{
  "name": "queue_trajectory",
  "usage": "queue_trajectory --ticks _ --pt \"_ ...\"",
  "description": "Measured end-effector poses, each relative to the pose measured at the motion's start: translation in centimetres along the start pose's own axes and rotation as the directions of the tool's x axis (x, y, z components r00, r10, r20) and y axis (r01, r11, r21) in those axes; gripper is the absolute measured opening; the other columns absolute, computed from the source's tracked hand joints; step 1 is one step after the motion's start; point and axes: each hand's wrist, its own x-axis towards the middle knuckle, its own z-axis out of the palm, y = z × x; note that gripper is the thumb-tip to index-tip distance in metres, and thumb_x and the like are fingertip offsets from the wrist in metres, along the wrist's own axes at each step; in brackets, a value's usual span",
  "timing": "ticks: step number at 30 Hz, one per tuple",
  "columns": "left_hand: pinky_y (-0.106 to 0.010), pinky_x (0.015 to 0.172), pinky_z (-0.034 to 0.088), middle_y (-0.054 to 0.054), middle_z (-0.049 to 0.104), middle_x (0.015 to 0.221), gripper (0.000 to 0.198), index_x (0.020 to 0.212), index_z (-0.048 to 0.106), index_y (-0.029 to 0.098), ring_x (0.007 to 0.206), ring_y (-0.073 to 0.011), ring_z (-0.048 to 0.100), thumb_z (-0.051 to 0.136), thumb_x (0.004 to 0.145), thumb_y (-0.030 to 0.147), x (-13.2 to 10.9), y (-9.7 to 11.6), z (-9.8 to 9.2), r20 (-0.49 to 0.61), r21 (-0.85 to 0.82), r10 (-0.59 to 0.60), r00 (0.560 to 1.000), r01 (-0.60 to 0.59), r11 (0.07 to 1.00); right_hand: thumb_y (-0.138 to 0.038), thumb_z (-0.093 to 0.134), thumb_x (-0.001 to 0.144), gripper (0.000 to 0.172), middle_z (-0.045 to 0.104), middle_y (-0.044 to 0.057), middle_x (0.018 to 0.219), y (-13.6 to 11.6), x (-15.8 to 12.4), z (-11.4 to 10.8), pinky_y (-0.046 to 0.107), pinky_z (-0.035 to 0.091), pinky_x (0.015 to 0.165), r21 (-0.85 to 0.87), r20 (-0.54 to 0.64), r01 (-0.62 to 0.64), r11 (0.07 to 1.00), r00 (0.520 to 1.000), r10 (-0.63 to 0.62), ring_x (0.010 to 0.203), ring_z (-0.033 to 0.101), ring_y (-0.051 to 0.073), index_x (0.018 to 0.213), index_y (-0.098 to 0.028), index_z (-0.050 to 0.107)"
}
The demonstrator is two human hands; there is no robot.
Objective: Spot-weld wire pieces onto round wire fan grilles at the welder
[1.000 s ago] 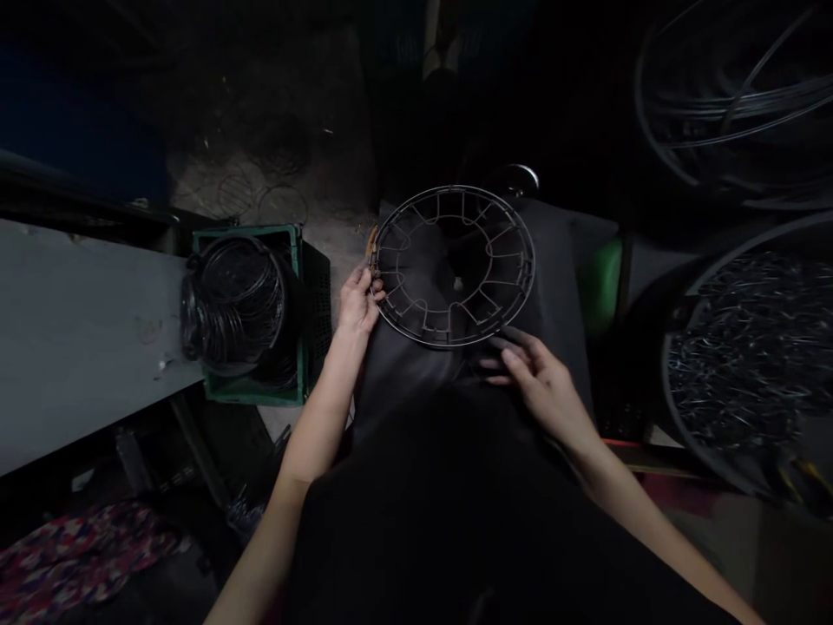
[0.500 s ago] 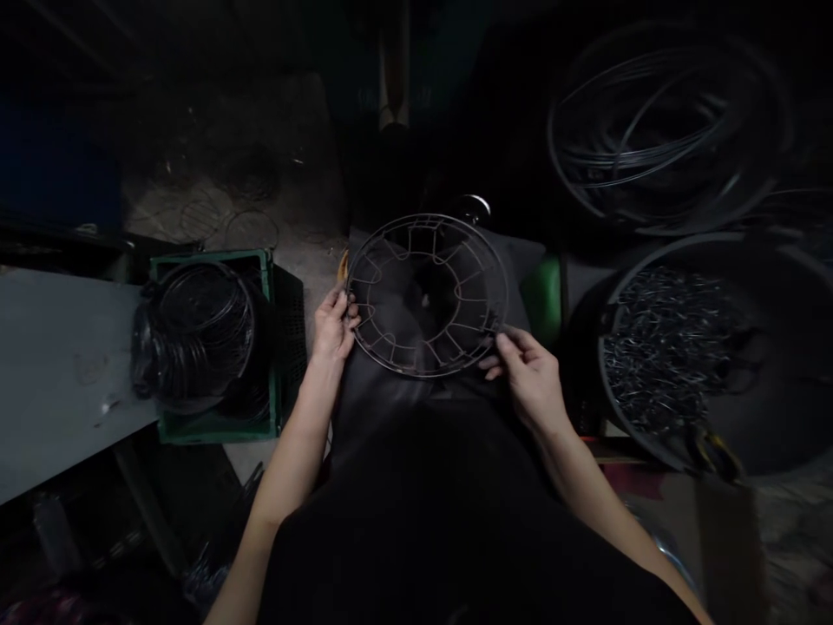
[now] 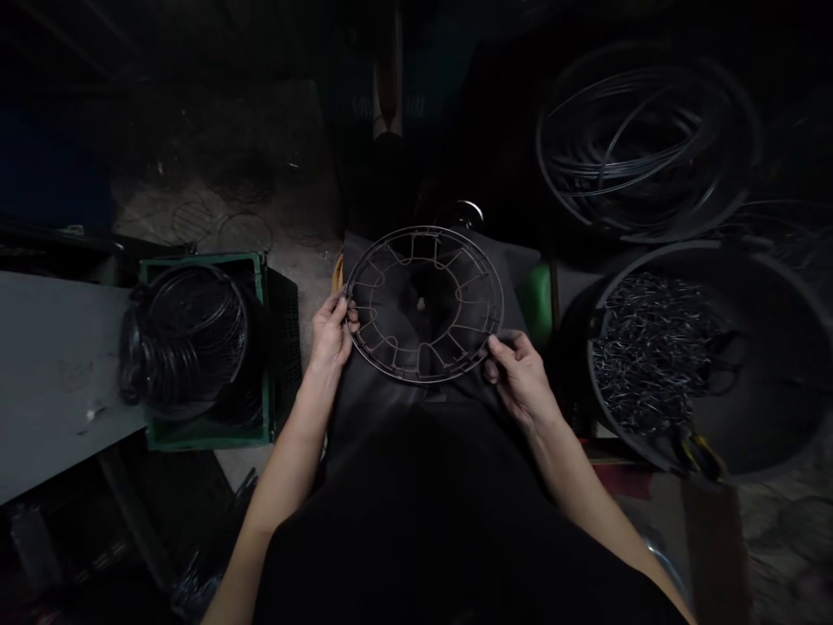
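A round wire frame [image 3: 424, 303], with two rings joined by bent wire loops, lies on the dark cloth over my lap. My left hand [image 3: 331, 332] grips its left rim, fingers curled round the wire. My right hand [image 3: 517, 373] pinches the lower right rim with thumb and fingers closed on it.
A green crate [image 3: 260, 347] with coiled black wire rings stands at my left, beside a grey table [image 3: 52, 365]. A large dark tub [image 3: 768, 365] with several small metal clips sits at my right. Big wire hoops [image 3: 644, 139] lie behind it. More rings lie on the floor.
My right hand went from resting with loose fingers below the frame to gripping its lower right rim. The view shifted rightward, and the frame sits a little lower in view.
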Motion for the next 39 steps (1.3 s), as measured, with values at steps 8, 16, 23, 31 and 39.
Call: queue_trajectory --ticks 8,16,23,31,39 --pt "-0.012 0.04 0.038 0.005 0.057 0.066 0.026 0.096 0.061 0.015 0.046 -0.0022 0.051 0.071 0.072 0.017 -0.2 -0.3 0.0 0.015 -0.002 -0.003 1.0 0.003 1.0 -0.035 0.08 0.063 0.046 0.053 -0.009 0.061 1.1 0.3 0.5 0.011 0.031 0.04 0.118 -0.026 0.075 0.99 0.997 -0.072 0.044 0.037 0.002 0.09 -0.024 0.044" --pt "-0.012 0.041 0.037 0.005 0.057 0.065 0.024 0.097 0.061 0.015 0.046 -0.0023 0.051 0.07 0.074 0.015 -0.1 -0.4 -0.1 0.019 0.004 0.007 1.0 -0.007 1.0 -0.049 0.08 0.059 0.05 0.055 -0.008 0.063 0.5 1.3 -1.1 0.013 0.041 0.038 -0.005 0.084 -0.112 0.994 0.99 0.112 0.044 0.046 0.004 0.09 -0.023 0.051" --pt "-0.012 0.036 0.031 0.005 0.055 0.062 0.02 0.096 0.062 0.016 0.043 -0.0024 0.049 0.067 0.077 0.013 0.3 -0.2 -0.4 0.032 -0.011 -0.026 0.999 0.027 1.0 -0.046 0.081 0.055 0.044 0.056 -0.004 0.063 0.3 2.1 -1.9 0.012 0.035 0.033 -0.126 0.088 -0.111 0.986 0.988 0.123 0.047 0.052 0.006 0.079 -0.019 0.055" --pt "-0.013 0.035 0.031 0.004 0.058 0.067 0.03 0.099 0.062 0.018 0.043 -0.0034 0.049 0.073 0.071 0.018 -0.1 0.0 -0.6 0.144 -0.019 0.003 0.99 -0.001 1.0 -0.062 0.065 0.07 0.046 0.056 -0.001 0.056 -0.6 1.3 -2.8 0.019 0.04 0.04 -0.467 0.138 0.074 0.881 0.99 -0.01 0.042 0.046 0.007 0.074 -0.017 0.057" --pt "-0.012 0.033 0.029 0.004 0.059 0.064 0.031 0.098 0.064 0.017 0.04 -0.002 0.047 0.075 0.069 0.023 -0.3 0.1 0.4 0.214 0.059 -0.019 0.977 0.006 0.998 -0.062 0.062 0.073 0.044 0.051 -0.004 0.055 -2.7 4.3 -3.9 0.018 0.032 0.038 -0.535 0.141 0.27 0.801 0.963 -0.231 0.043 0.04 0.006 0.075 -0.018 0.059"
